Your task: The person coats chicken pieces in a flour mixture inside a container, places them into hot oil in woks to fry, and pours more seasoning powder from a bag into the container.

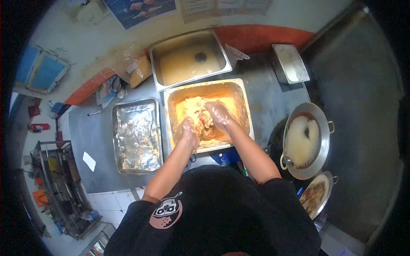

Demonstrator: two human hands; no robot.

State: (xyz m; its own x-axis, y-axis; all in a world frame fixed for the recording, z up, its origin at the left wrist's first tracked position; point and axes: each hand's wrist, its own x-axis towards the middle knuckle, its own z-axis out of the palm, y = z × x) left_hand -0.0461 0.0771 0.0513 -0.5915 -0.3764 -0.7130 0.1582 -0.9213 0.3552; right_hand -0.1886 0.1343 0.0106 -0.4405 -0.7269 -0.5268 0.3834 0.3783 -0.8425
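Left of the flour-dusted tub (pixel 244 104) lies a foil-lined tray (pixel 130 112). Inside the tub, the gloved left hand (pixel 187 133), coated pieces (pixel 206 122) and gloved right hand (pixel 218 114) follow, fingers curved inward, whether gripping I cannot tell. Right of the tub sits a wide pan (pixel 324 134).

On the table (pixel 94 138), a tub (pixel 243 106) holds meat (pixel 207 123) between the left hand (pixel 187 132) and right hand (pixel 218 114), both inside. Behind the tub, 1 pan (pixel 156 68) holds liquid (pixel 183 67). Left of the tub lies a tray (pixel 115 136), then paper (pixel 89 161). Right of the tub are a wok (pixel 323 141) and, nearer the person (pixel 213 209), a 2nd wok (pixel 327 192); a container (pixel 280 70) sits behind both.
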